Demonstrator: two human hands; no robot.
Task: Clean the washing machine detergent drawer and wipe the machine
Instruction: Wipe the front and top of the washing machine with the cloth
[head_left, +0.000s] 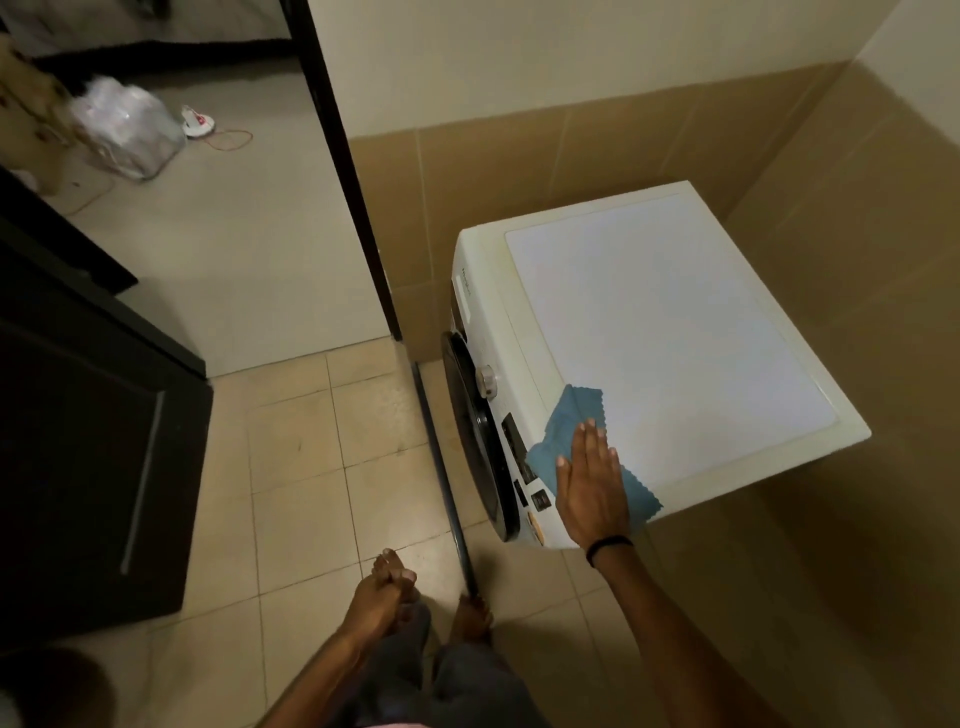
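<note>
Where the head view looks down, the washing machine (670, 312) is a white front-loader with a pale flat top, a cream rim, a round dial (487, 381) and a dark door (470, 431) on its front face. A blue cloth (569, 421) with zigzag edges lies on the near front corner of the top. The right hand (592, 483) lies flat on this cloth, fingers straight and together, palm pressing down; a black band (609, 545) circles the wrist. Cloth shows beyond the fingertips and on both sides of the palm. The machine top extends away past the fingertips; the front panel drops off on the thumb side. The left hand (387, 584) hangs low, well apart from the machine, fingers curled in, with nothing seen in them.
</note>
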